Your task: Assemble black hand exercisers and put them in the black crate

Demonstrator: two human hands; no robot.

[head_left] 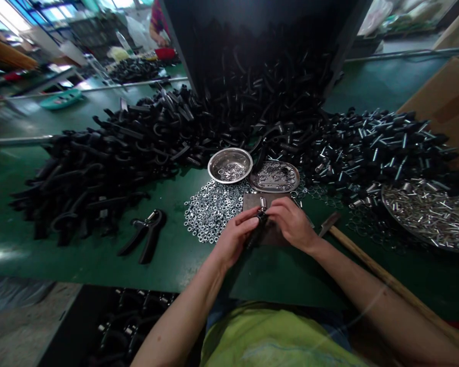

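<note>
Over a flat metal plate (277, 235), my left hand (235, 237) is closed around a black plastic handle (255, 237) that points down toward me. A coil spring (263, 204) stands up at the handle's far end. My right hand (292, 221) is closed too, its thumb and fingertips pinched at the base of the spring; whether a small part sits between them is hidden. Loose metal nuts (210, 211) lie heaped left of the plate. On the left of the bench rests a black hand gripper (147, 234) with two spread handles and a spring.
Beyond my hands stand a steel bowl (229, 165) and a metal tray (274, 177) of small parts. A hammer (367, 257) lies by my right forearm. Black handles (110, 168), knobs with bolts (378, 142) and a pan of pins (432, 214) surround the workspace.
</note>
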